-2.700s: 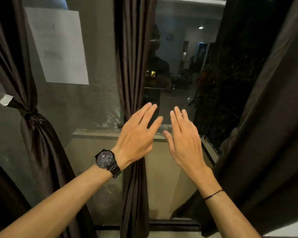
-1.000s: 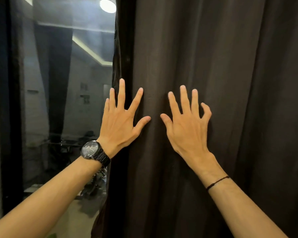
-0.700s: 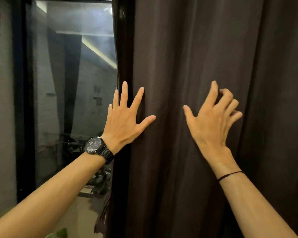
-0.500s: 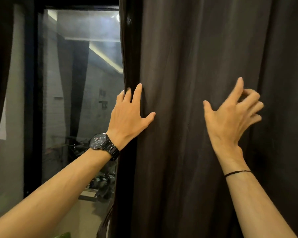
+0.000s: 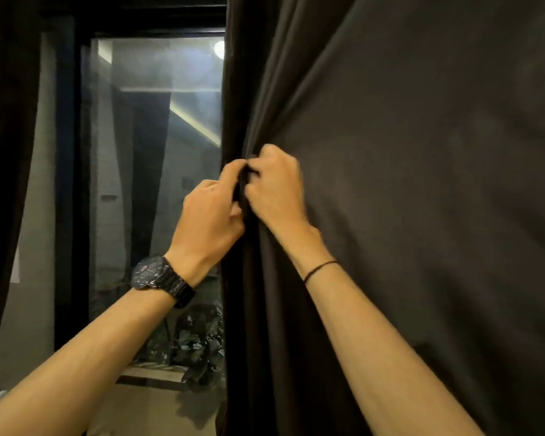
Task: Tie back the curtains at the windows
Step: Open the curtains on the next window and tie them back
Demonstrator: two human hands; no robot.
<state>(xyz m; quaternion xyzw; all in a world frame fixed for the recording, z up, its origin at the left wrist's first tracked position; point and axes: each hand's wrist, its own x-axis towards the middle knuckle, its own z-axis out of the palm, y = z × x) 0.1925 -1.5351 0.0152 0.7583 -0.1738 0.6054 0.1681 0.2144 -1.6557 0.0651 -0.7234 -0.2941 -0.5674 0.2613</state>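
Both hands are bunched up on the left edge of the dark curtain (image 5: pixel 406 199), right where it meets the window. The right hand (image 5: pixel 276 187) is curled into a tight fist with a gathered fold of fabric clamped inside it, knuckles facing the camera. You can see creases fanning up and to the right from that grip, so the cloth is pulled taut there. The left hand (image 5: pixel 210 218) is just beside it, pretty much touching, fingers bent and pinching the same edge from the window side, with the index finger hooked over the top of the fold. How much fabric the left one actually has, I can't tell, since its fingertips are tucked behind the cloth.

There's a black watch (image 5: pixel 158 276) on the left wrist and a thin black band (image 5: pixel 320 270) on the right one.

The curtain fills the whole right half of the view and hangs loose below the hands. To the left is the window glass (image 5: pixel 158 152) in a dark frame (image 5: pixel 66 184), with another dark curtain (image 5: pixel 4 152) hanging at the far left.
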